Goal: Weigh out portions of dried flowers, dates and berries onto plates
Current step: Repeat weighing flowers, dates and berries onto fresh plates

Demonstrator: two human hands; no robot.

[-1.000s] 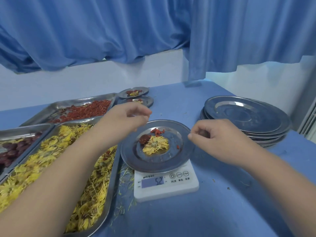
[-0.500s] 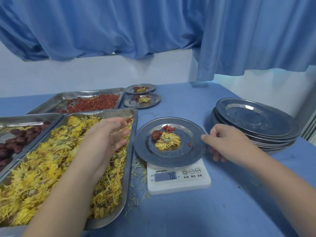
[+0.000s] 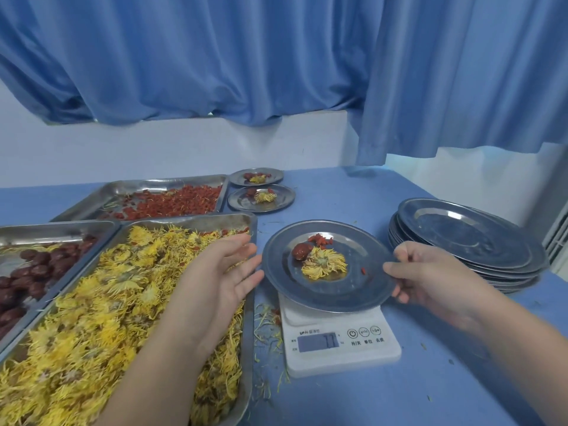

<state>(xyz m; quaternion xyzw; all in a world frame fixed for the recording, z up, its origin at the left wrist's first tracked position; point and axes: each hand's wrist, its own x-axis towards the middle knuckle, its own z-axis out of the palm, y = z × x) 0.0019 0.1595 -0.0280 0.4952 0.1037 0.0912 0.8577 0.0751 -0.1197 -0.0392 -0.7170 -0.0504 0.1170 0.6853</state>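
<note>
The right hand is pinching the rim of the round steel plate over the white digital scale, which is labelled 开/关, 单位, 去皮. The left hand is hovering flat and open beside the plate.

I record the left hand as flat and relaxed, fingers straight and slightly spread, palm turned inward to the right, thumb uppermost. Its fingertips lie just beside the left rim of the round grey steel plate; I cannot confirm contact. The bare left forearm runs up from the lower left. On the right hand, the thumb lies over the plate's right rim with the fingers curled beneath, pinching the edge. The bare right forearm enters from the lower right.
</note>
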